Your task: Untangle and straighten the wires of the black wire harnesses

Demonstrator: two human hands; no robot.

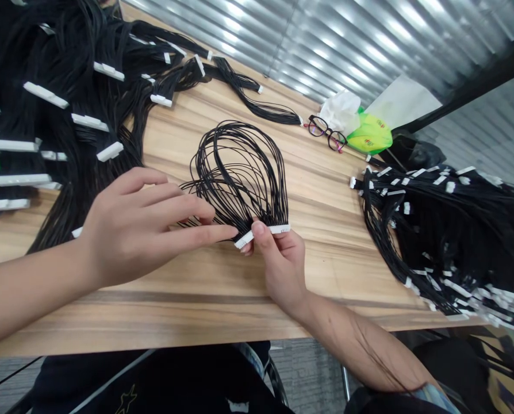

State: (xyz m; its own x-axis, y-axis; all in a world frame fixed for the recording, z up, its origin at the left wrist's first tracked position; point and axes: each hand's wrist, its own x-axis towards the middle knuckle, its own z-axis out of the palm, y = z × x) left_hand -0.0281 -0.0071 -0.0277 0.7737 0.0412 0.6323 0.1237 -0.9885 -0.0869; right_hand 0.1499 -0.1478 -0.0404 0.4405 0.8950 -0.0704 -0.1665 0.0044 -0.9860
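A looped bundle of thin black wires, a wire harness (282, 198), stands over the middle of the table. Its ends run into two white connectors, a left one (244, 239) and a right one (279, 229), set at an angle to each other. Between thumb and fingers, my right hand (285, 270) pinches the harness where the connectors meet. My left hand (140, 230) reaches in from the left, fingers extended and apart. Its index fingertip is at the left connector's outer end; whether it presses on it I cannot tell. Wires pass partly behind the left fingers.
Piled black harnesses with white connectors (45, 95) cover the table's left side; another pile (433, 230) lies at right. A single bundle (261, 109) stretches along the back. Glasses (327, 133), crumpled tissue (341, 111) and a green packet (370, 133) sit by the corrugated metal wall.
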